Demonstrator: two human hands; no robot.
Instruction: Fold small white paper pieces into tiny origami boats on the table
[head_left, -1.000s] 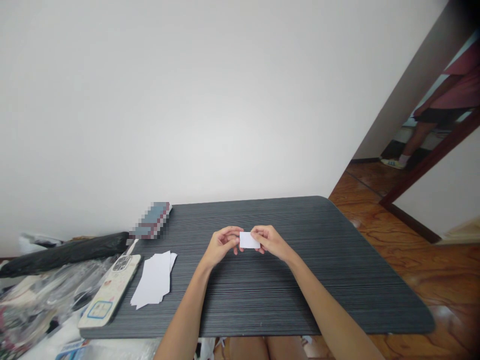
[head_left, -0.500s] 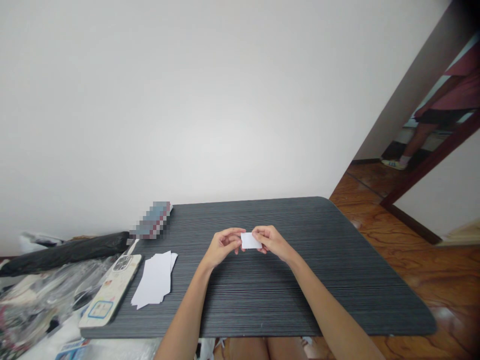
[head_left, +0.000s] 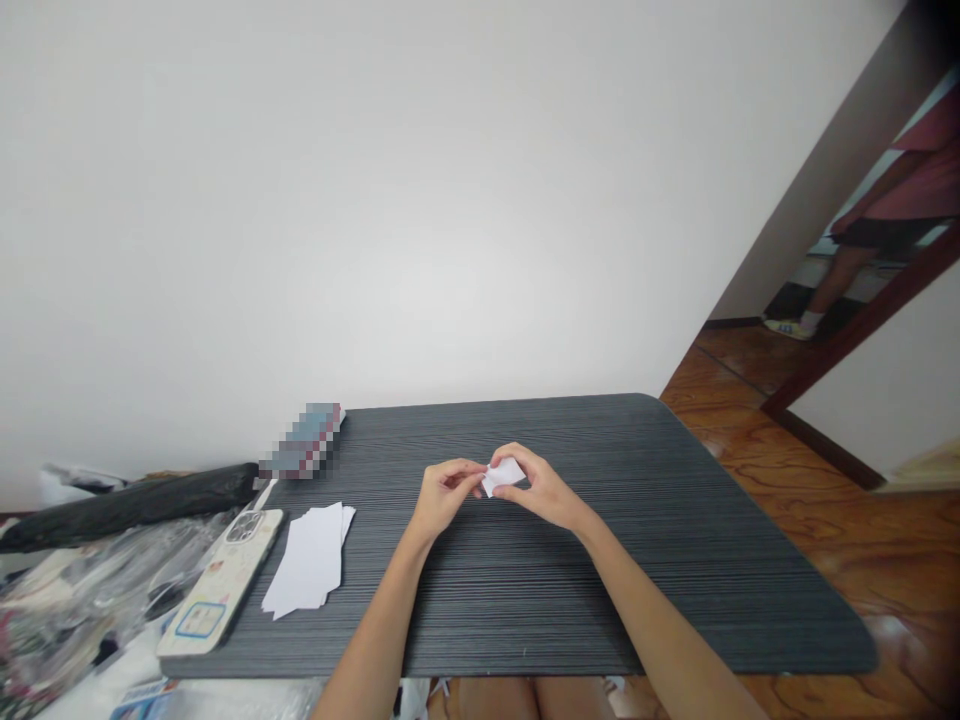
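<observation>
A small piece of white paper (head_left: 507, 472), apparently folded, is held over the middle of the dark table (head_left: 600, 580). My left hand (head_left: 447, 493) pinches its left edge between thumb and fingers. On the other side my right hand (head_left: 538, 485) grips it, with the thumb at the lower edge and the index finger curled over the top. Parts of the paper are covered by the fingers. To the left, a stack of white paper sheets (head_left: 311, 556) lies on the table, slightly fanned.
A phone in a pale case (head_left: 221, 585) lies at the table's left edge. Behind it is a blurred-out book-like item (head_left: 307, 442). Plastic bags and a long black bundle (head_left: 135, 505) crowd the left side. A person (head_left: 862, 220) stands beyond the doorway at right.
The small paper has tilted between my hands. My right thumb has moved from its face to its lower edge, and the right index finger now curls over the top.
</observation>
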